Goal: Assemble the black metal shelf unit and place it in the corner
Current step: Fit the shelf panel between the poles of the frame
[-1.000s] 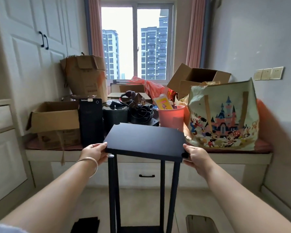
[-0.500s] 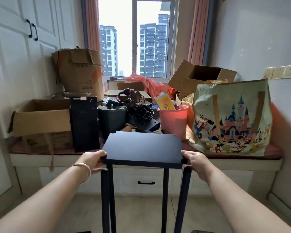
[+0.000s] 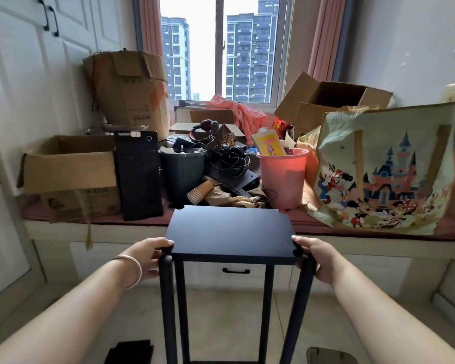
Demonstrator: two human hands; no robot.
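The black metal shelf unit point(image 3: 230, 231) stands upright in front of me, its flat top panel on four thin black legs that run down out of view. My left hand point(image 3: 145, 254), with a bangle on the wrist, grips the top's near left corner. My right hand point(image 3: 319, 257) grips the near right corner, fingers curled round the edge. The unit's far edge is close to the window bench point(image 3: 378, 248).
The bench is crowded: cardboard boxes point(image 3: 69, 169), a black computer tower point(image 3: 138, 177), a dark bin point(image 3: 183, 177), a pink bucket point(image 3: 284, 177) and a cartoon castle bag point(image 3: 384, 172). White cabinets line the left wall. Dark items lie on the floor at the bottom edge.
I have carried the shelf unit forward toward the window bench; the bench and its clutter now look larger and closer. Both hands keep the same hold on the top corners.
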